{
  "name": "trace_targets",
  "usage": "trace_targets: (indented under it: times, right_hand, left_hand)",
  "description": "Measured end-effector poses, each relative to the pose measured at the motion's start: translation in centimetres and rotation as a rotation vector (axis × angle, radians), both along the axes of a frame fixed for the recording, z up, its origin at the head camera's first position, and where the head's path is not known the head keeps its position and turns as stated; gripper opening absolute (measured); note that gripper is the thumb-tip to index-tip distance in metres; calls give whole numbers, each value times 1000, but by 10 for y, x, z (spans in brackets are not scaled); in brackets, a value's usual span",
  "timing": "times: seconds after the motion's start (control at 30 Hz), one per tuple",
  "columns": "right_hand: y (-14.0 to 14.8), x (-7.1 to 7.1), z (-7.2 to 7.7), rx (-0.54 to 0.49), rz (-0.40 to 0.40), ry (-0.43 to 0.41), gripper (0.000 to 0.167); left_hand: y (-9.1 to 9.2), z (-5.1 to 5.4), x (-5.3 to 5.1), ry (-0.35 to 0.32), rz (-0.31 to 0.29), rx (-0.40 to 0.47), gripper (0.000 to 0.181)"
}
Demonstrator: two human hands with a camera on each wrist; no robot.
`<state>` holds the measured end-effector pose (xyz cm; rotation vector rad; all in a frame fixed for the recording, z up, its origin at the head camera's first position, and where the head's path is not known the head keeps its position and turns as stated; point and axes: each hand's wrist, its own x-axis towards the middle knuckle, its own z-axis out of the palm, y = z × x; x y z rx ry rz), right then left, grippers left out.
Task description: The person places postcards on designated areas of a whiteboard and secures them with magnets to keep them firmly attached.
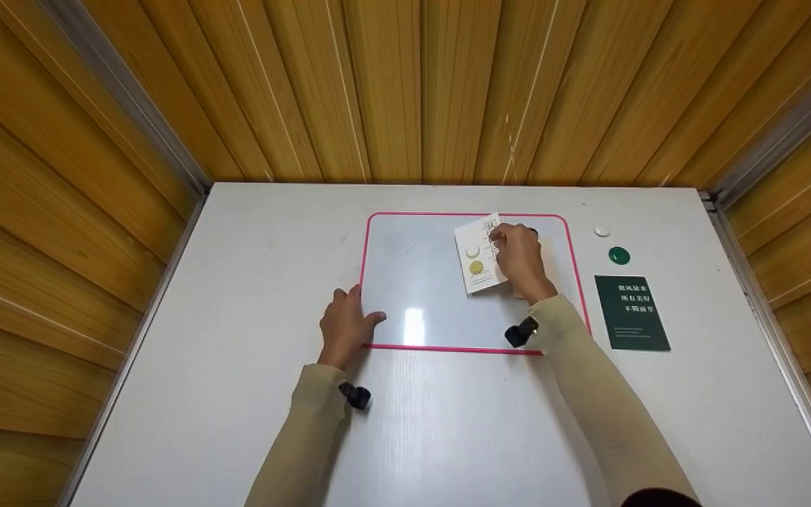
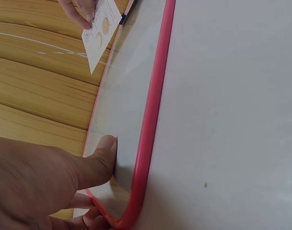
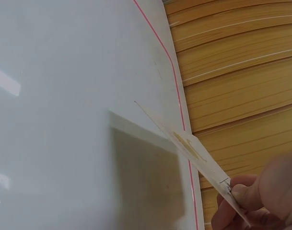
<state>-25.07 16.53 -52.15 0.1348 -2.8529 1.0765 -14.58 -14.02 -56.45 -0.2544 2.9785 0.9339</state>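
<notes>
A whiteboard (image 1: 419, 282) with a pink-red rim lies on the white table. My left hand (image 1: 346, 324) holds its near left corner; in the left wrist view the thumb (image 2: 105, 158) rests on the board's face and the other fingers curl at the rim. My right hand (image 1: 520, 257) pinches a white card (image 1: 479, 264) by its right side over the board's right half. Printed on the card are a crescent, a yellow-gold round shape and some lettering. In the right wrist view the card (image 3: 184, 146) is tilted, raised off the board, and casts a shadow.
Right of the board lie a small white disc (image 1: 602, 230), a glossy green disc (image 1: 619, 255) and a dark green card (image 1: 631, 313) with white characters. Wood-grain panels (image 1: 391, 91) stand behind the table (image 1: 236, 338) and on both sides.
</notes>
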Motion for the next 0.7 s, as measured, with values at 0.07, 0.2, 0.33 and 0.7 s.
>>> trace_targets:
  times: [0.07, 0.2, 0.33, 0.7]
  right_hand:
    - [-2, -1, -3, -4, 4, -5, 21]
    - [-5, -2, -6, -21, 7, -17, 21]
    - [-7, -1, -7, -26, -2, -37, 22]
    - [-9, -2, -12, -17, 4, 14, 19]
  left_hand:
    - [0, 0, 0, -5, 4, 2, 67]
    - [0, 0, 0, -13, 8, 7, 68]
    - [0, 0, 0, -12, 5, 2, 68]
    - [-1, 0, 1, 2, -7, -10, 68]
